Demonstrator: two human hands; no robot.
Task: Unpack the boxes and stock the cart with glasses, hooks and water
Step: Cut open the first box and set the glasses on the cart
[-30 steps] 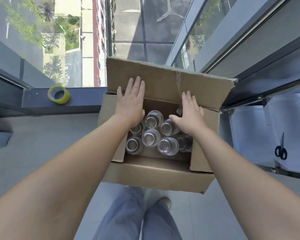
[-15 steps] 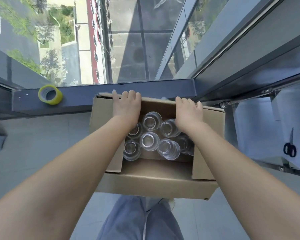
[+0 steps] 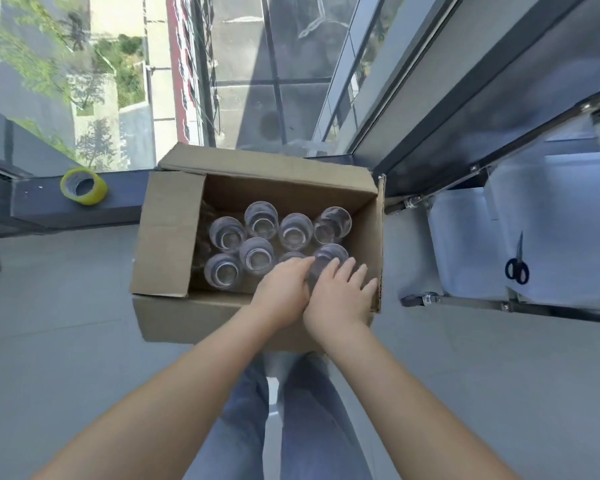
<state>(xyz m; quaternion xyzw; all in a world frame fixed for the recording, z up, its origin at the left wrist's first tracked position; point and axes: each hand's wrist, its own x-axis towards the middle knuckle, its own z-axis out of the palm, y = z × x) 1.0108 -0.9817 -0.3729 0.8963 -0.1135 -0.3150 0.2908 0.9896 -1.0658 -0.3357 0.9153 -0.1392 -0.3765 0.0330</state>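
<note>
An open cardboard box [image 3: 167,237] stands on the floor in front of me, with several clear glasses [image 3: 260,220] upright inside. Both my hands are in its near right corner. My left hand [image 3: 283,292] curls its fingers over a glass in the near row, which it mostly hides. My right hand [image 3: 340,294] lies with straight, spread fingers against the near right glass [image 3: 329,256]. The two hands touch each other.
A yellow tape roll [image 3: 84,186] sits on the dark window sill to the left. The cart [image 3: 465,244] stands to the right, with black scissors [image 3: 516,270] on its white shelf. My legs are below the box. Grey floor lies all around.
The far flap has been pushed down flat behind the box. Both hands have come back from the far edge to the near right corner among the glasses.
</note>
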